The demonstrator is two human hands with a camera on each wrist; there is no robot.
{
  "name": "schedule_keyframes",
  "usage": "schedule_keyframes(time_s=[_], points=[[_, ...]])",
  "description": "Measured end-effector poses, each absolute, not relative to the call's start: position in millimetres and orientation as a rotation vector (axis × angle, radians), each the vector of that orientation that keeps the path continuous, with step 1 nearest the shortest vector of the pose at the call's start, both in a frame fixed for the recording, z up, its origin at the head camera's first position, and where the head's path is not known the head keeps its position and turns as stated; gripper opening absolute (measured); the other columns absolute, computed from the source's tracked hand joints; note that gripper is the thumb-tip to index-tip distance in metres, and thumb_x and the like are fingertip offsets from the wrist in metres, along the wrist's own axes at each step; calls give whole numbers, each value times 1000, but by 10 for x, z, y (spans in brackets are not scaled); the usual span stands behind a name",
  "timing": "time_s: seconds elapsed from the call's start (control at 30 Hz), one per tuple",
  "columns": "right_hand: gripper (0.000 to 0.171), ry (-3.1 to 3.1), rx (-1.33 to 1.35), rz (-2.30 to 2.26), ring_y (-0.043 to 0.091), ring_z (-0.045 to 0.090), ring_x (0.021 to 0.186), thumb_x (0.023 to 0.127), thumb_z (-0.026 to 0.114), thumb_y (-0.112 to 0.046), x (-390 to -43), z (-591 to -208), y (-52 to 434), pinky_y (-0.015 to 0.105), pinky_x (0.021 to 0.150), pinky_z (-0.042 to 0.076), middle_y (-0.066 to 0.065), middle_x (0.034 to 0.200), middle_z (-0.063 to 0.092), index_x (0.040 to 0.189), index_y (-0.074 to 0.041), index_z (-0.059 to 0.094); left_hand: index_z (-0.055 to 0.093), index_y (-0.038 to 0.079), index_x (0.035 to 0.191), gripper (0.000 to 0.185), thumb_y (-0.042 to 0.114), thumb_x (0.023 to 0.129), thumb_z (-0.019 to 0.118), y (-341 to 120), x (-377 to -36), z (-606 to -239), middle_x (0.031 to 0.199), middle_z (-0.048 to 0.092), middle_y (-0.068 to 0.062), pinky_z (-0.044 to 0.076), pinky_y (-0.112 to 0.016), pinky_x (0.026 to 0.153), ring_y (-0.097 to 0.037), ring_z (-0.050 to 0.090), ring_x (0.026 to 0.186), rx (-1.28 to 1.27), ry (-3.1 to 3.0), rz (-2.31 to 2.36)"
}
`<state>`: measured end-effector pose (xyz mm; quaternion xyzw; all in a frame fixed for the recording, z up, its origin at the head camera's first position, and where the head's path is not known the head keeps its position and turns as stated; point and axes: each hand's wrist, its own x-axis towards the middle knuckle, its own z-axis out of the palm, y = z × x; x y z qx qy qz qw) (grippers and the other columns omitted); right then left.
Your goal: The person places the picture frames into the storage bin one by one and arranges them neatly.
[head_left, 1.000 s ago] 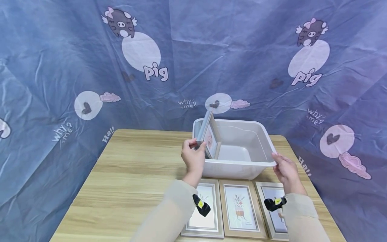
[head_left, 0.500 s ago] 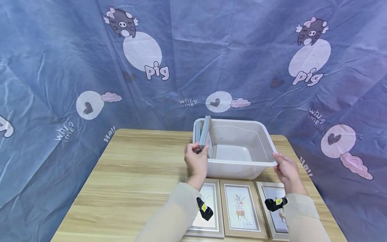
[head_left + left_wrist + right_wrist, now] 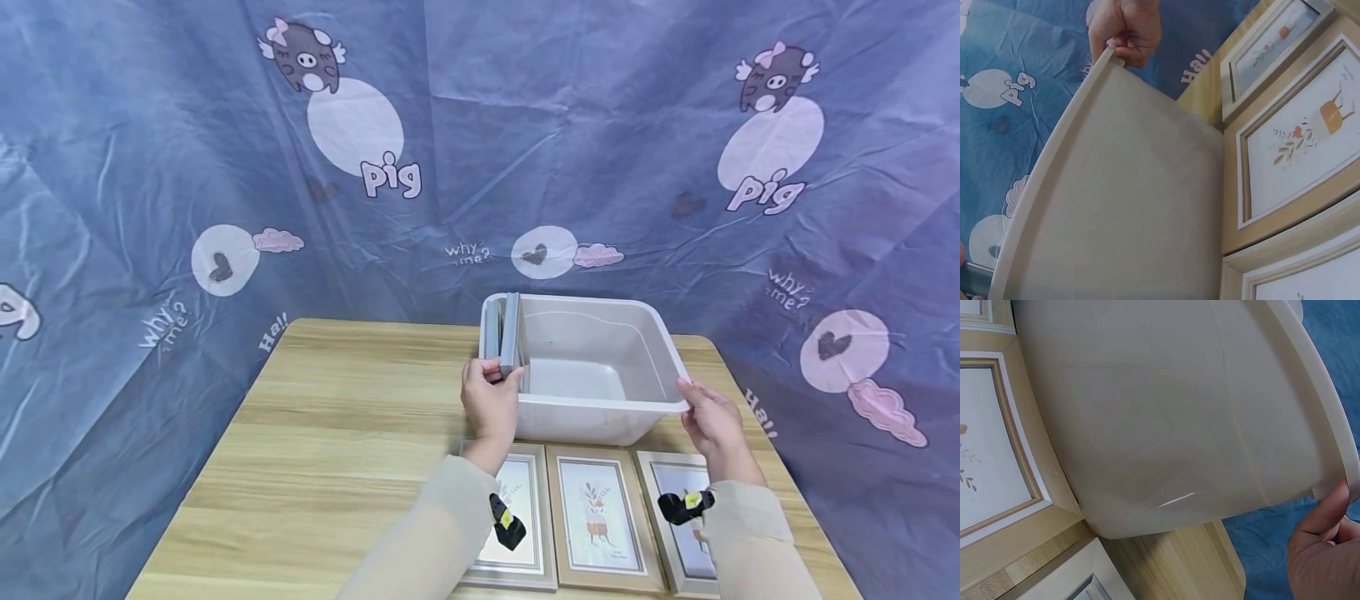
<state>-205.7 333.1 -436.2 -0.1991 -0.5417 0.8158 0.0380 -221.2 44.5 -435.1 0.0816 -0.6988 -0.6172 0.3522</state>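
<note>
Lower centre of the head view: two long beige fabric sleeves [image 3: 442, 533], each bearing a black wrist-mounted camera with yellow sticker [image 3: 507, 522].

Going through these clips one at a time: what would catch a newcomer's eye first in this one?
The pale plastic bin at the middle of the wooden table, with the left hand holding a grey picture frame upright against its left inner wall while the right hand grips the bin's right rim. Three framed prints lie flat along the near table edge, before a blue backdrop printed with cartoon pigs.
</note>
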Motion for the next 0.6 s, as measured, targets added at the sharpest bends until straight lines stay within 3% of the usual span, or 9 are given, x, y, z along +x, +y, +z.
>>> schedule_keyframes(time_s=[0.33, 0.6], points=[[11, -1663, -609, 2516, 4, 47, 52, 79, 60, -10, -2048, -4363, 3349, 14, 41, 40, -3, 70, 56, 75, -19, 66, 58, 15, 77, 32, 21, 55, 80, 472, -2184, -4419, 76, 50, 9, 41, -20, 64, -6, 50, 67, 235, -1936, -1412], [8, -1665, -602, 2505, 4, 46, 51, 78, 62, -12, -2044, -4371, 3358, 14, 41, 40, -3, 70, 55, 76, -18, 66, 58, 15, 77, 33, 20, 54, 81, 458, -2191, -4493, 72, 50, 9, 32, -27, 64, -7, 47, 60, 247, -1933, -1349]])
